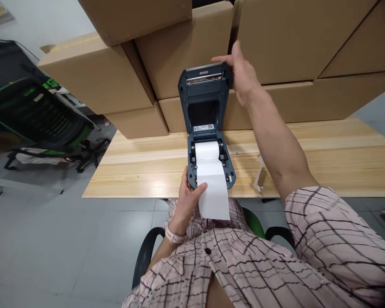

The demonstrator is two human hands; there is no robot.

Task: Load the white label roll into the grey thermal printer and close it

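A dark grey label printer [192, 171] stands on the wooden table near its front edge, its lid [205, 96] raised. Inside sits a white paper roll [207, 151], and a strip of label paper [213, 196] runs from it over the printer's front and hangs past the table edge. My left hand [191, 194] is closed at the printer's front left corner, thumb pressing on the strip and fingers partly hidden beneath. At the lid's upper right corner, my right hand [242, 77] holds the lid, one finger stretched along its top; its other fingers are mostly hidden.
Stacked cardboard boxes [276, 42] line the back of the wooden table [141, 167]. A crumpled white paper scrap [259, 175] lies right of the printer, by my forearm. An office chair [48, 115] stands on the floor at left.
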